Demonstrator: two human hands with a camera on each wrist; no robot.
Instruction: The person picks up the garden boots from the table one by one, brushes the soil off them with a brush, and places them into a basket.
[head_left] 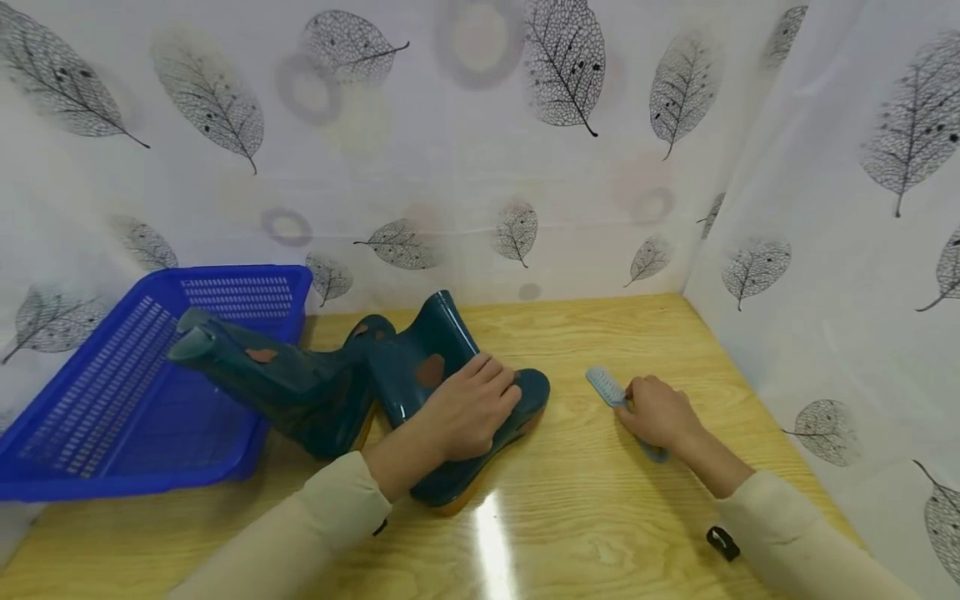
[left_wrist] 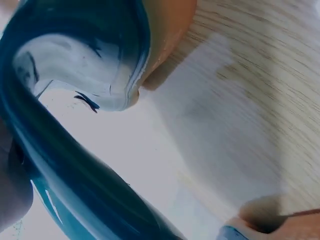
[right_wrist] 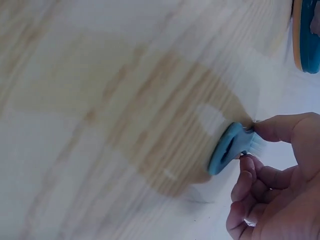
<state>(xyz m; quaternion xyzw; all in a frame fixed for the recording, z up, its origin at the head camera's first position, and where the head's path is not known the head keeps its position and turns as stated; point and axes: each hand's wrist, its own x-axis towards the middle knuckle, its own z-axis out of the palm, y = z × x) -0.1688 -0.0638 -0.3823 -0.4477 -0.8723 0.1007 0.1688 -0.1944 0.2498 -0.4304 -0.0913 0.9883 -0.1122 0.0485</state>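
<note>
Two dark green rain boots with brown patches lie on the wooden table in the head view. My left hand [head_left: 472, 408] grips the nearer rain boot [head_left: 416, 354] over its instep, fingers curled across it. That boot rests tilted, its toe toward the right. The other rain boot [head_left: 273, 387] leans behind it, its shaft over the basket's rim. To the right, my right hand [head_left: 660, 412] pinches a light blue brush [head_left: 603, 385] by its handle, bristles facing up in the head view. In the right wrist view, the thumb and fingertips hold the brush [right_wrist: 230, 147] close over the table.
A blue plastic basket [head_left: 127, 486] with slotted walls stands at the left. A small black object [head_left: 722, 542] lies near my right sleeve. A leaf-patterned curtain [head_left: 465, 167] hangs behind the wooden table [head_left: 600, 517] and along its right side.
</note>
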